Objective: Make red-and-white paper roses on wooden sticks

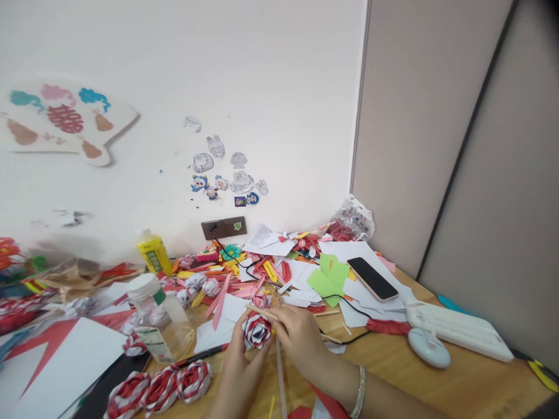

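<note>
I've got the left hand (244, 358) curled round a red-and-white paper rose (256, 330) — digits on either side, probably so the folds don't slip or get squashed. Its spiral face is turned up towards the camera. Right hand (301, 334) has a thin wooden stick (262, 312) in a close pinch, a length of it poking past the fingertips and crossing the rose's upper edge; gripped short for control, I'd guess. Whether the stick touches the paper, I can't tell. Rose is held above the table (489, 378), between the hands. Left of them, three striped paper flowers (161, 391) lie in a row, seemingly parked aside. Clear jar (158, 317) just behind those, yellow bottle (155, 253) farther back by the wall (283, 87) — likely kept off the working spot. Paper scraps (301, 273) spread behind the hands; phone (372, 279) flat on papers, well apart at right.
</note>
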Motion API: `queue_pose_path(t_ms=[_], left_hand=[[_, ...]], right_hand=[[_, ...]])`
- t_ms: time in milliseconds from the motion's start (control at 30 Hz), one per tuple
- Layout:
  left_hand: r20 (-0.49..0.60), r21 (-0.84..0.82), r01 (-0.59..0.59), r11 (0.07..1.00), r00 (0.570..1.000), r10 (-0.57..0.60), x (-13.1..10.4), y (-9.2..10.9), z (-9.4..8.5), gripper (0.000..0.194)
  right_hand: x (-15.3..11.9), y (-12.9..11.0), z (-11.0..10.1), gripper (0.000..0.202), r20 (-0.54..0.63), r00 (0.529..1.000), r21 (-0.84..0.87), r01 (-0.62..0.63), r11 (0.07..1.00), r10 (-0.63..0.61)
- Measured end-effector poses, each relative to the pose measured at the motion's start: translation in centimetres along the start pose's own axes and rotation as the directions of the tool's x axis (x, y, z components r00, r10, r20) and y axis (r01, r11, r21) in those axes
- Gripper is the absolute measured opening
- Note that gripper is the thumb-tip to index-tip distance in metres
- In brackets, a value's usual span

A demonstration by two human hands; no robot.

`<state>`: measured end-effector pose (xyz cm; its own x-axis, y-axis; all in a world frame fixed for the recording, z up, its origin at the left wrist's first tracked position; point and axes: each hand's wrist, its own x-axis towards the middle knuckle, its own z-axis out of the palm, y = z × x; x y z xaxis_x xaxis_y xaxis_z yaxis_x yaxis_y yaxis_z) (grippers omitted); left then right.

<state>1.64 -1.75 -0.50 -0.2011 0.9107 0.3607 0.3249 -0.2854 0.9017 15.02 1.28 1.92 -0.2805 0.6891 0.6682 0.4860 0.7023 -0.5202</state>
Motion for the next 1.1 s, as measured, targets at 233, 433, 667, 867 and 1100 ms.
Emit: queue_pose_path(t_ms=[233, 433, 667, 867, 1100], left_hand=[[0.013, -0.017, -0.027, 0.999, 1.0, 0.027, 0.1, 0.1, -0.1, 0.05], [-0.018, -0.069, 0.006, 0.998, 1.0, -0.008, 0.2, -0.4, -0.2, 0.053], [-0.031, -0.09, 0.018, 0.996, 0.999, -0.021, 0.4, -0.2, -0.2, 0.053], [-0.039, -0.091, 0.016, 0.996, 0.999, -0.019, 0.7, -0.5, -0.2, 0.05], [-0.023, -0.164, 0.031, 0.986, 0.999, -0.035, 1.0, 0.4, -0.2, 0.049]], right_hand=[[0.0, -0.6, -0.3, 0.022, -0.037, 0.998, 0.097, -0.037, 0.995, 0.041], [-0.1, -1.0, -0.3, 0.03, 0.054, 0.995, 0.146, -0.091, 0.985, 0.084], [-0.2, -0.8, -0.2, 0.037, 0.148, 0.986, 0.131, -0.096, 0.987, 0.076], [-0.1, -0.6, -0.3, 0.041, 0.235, 0.97, 0.097, -0.083, 0.992, 0.058], [0.0, -0.2, -0.5, 0.035, 0.068, 0.996, 0.144, -0.065, 0.987, 0.056]])
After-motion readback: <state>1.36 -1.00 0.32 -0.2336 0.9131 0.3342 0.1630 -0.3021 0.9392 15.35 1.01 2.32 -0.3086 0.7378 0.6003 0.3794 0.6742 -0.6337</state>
